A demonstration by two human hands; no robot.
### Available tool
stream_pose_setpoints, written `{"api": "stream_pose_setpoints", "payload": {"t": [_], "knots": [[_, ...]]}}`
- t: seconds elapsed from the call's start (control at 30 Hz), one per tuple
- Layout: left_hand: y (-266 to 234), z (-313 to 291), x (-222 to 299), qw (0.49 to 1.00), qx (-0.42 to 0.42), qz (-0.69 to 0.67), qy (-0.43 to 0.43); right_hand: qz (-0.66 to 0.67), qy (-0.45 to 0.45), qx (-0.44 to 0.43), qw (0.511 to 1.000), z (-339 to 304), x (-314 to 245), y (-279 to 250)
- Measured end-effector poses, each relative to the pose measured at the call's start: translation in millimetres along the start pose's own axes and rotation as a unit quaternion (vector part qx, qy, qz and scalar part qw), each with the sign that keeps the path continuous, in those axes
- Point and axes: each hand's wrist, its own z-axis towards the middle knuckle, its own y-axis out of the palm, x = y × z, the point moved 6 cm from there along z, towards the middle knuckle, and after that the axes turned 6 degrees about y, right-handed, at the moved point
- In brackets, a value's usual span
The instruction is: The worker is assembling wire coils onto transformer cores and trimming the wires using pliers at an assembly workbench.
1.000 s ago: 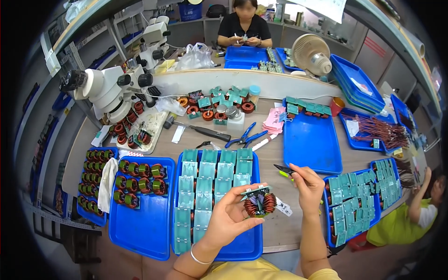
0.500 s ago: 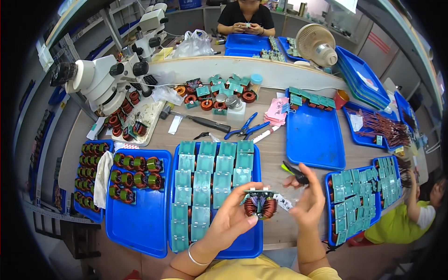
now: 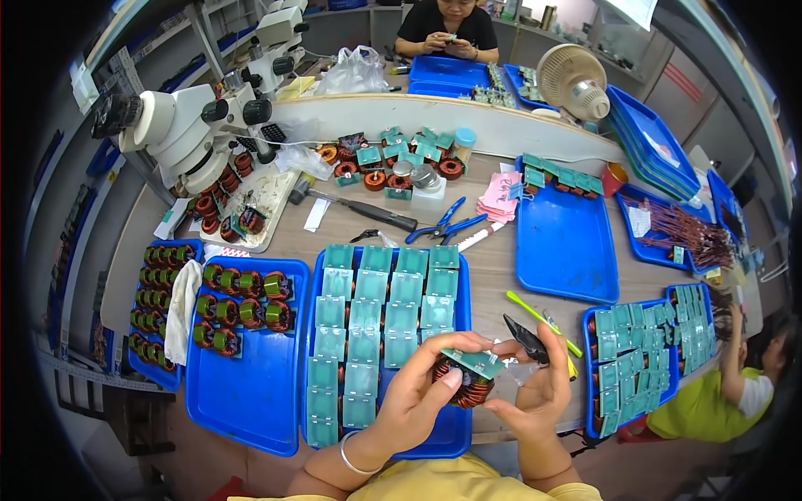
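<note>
On a wood-grained table (image 3: 493, 271), a blue tray (image 3: 451, 434) with rows of green-topped parts (image 3: 363, 316). Over its right side, left hand (image 3: 413, 397) in a pinch; just beside, right hand (image 3: 541, 401) with thumb spread. Between left thumb and fingertips, tilted coil assembly (image 3: 469, 380), green board (image 3: 480, 361) uppermost, copper windings (image 3: 474, 395) below; contact with right thumb unclear. Tucked among right fingers, near the board, black pointed tool (image 3: 525, 338).

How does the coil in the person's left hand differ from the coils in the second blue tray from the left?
The held coil is gripped in the left hand; the tray coils rest in rows in the blue tray.
The held coil has its green board above the windings; the tray coils lie with windings showing on top.
Both have copper-coloured windings.
</note>
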Motion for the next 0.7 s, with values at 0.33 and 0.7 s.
{"api": "stream_pose_setpoints", "payload": {"t": [0.33,0.7], "knots": [[5.7,0.9,4.5,0.998,0.021,-0.063,-0.018,-0.03,-0.002,0.156,0.987,1.9,-8.0,-32.7],[3.4,1.5,4.3,0.999,0.011,0.045,0.022,-0.02,-0.06,0.111,0.992,13.5,-35.5,-25.9]]}}
